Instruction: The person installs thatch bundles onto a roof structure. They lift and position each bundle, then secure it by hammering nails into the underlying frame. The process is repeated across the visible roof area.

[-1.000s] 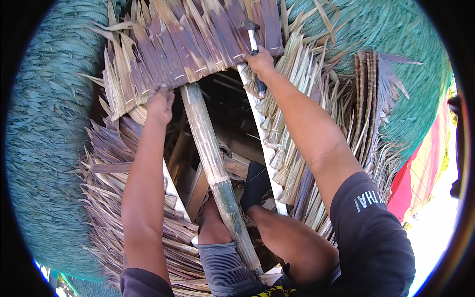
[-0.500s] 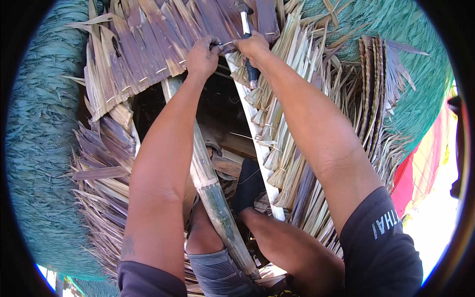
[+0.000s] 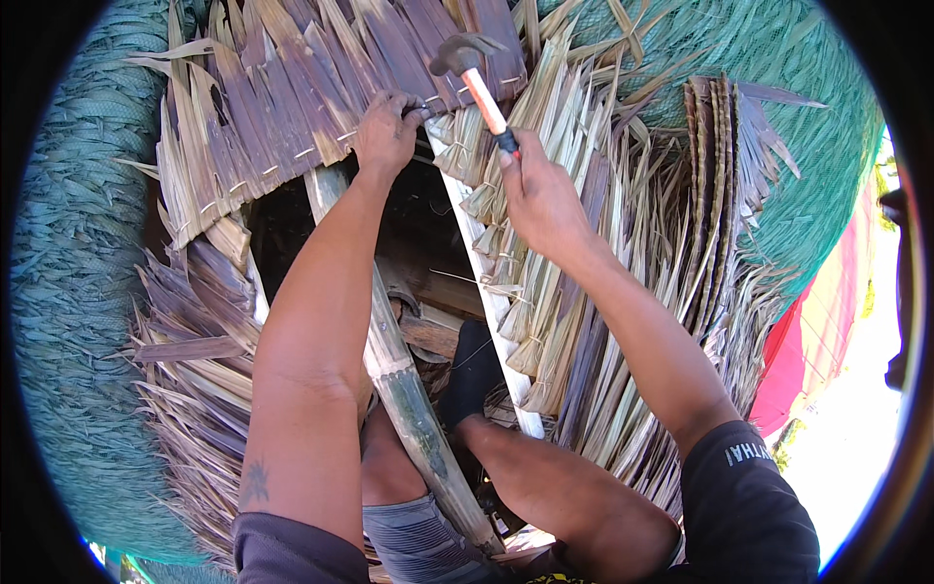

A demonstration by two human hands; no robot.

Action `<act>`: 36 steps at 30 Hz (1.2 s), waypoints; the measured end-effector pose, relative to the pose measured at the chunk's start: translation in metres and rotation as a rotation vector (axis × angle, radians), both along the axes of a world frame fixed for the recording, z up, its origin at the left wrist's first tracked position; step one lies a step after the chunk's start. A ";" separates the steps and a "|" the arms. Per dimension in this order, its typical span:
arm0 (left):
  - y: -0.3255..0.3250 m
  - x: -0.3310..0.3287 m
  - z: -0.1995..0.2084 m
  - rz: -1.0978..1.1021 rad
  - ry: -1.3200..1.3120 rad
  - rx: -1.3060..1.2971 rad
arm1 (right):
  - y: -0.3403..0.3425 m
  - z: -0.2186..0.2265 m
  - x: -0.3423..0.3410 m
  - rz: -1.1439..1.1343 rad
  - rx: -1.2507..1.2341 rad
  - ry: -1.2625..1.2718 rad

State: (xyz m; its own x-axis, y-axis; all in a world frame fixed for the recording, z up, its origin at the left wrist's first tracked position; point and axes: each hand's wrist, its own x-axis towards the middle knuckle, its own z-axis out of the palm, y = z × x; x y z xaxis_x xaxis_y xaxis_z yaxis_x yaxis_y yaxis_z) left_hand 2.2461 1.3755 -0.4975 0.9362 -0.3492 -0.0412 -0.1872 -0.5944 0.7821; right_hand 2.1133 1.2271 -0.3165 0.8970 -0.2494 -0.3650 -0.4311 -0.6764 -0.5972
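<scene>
My right hand (image 3: 543, 200) grips the black handle end of a claw hammer (image 3: 484, 100). The hammer's dark metal head is raised over the lower right part of a brown palm-leaf thatch panel (image 3: 282, 97). At that panel's stitched lower edge, my left hand (image 3: 386, 133) is closed, with thumb and fingertips pinched together. Whatever small thing lies between them is too small to make out. Just right of the left fingertips is the top of a pale, straight wooden strip (image 3: 477, 248), which slopes down beside the opening in the thatch.
A bamboo pole (image 3: 394, 360) crosses the dark opening, with my legs beside it. Tied pale thatch (image 3: 559, 263) covers the right slope, where a stack of folded leaf panels (image 3: 708, 195) stands. Green netting (image 3: 83, 292) covers thatch at left and far right.
My right hand has drawn back toward me and right from the panel edge, lifting the hammer and tilting its head left. The left hand stays at the edge. The view has shifted slightly.
</scene>
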 end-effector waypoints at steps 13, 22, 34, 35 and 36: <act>-0.003 -0.008 0.006 0.005 -0.096 0.059 | 0.006 -0.017 0.003 0.102 -0.100 0.036; 0.004 -0.003 0.003 0.022 -0.012 -0.087 | 0.013 0.017 0.015 0.132 -0.122 0.069; 0.043 -0.017 0.025 -0.359 -0.048 0.266 | 0.000 0.005 0.009 0.111 -0.217 0.159; 0.065 -0.029 0.043 -0.377 0.125 0.263 | 0.003 0.020 0.004 0.045 -0.212 0.158; 0.091 -0.045 0.066 -0.375 0.158 0.184 | 0.006 0.042 -0.007 0.052 -0.170 0.099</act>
